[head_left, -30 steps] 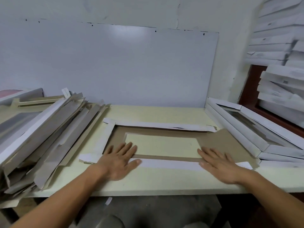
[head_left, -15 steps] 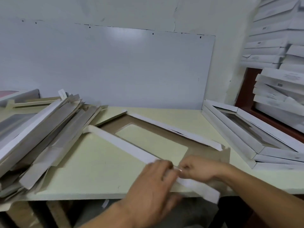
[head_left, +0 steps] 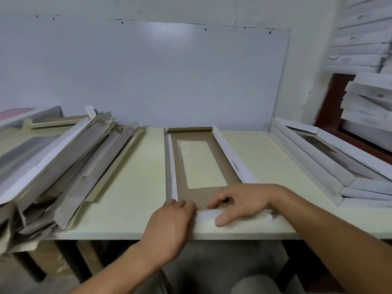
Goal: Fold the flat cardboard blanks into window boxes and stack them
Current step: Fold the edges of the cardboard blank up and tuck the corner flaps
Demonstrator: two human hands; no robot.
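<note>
At lower centre, the blank's (head_left: pixel 203 164) near flap is held by both hands (head_left: pixel 171 221) (head_left: pixel 241 202); creasing upright seems next

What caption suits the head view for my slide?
Both hands, left hand and right hand, fold a window-box blank's near flap.

I'm looking at a small packing workshop, a plain back room for box assembly. A pale counter (head_left: pixel 131 209) on bare legs stands against a white panel (head_left: pixel 148 77) fixed to a cracked, painted wall. On the left lies a loose heap of flat blanks (head_left: pixel 63 166); on the right sit folded window boxes (head_left: pixel 331 166), and more boxes (head_left: pixel 364 49) are stacked high in the corner by a dark red frame (head_left: pixel 331 102). The floor below is bare and grey
</note>
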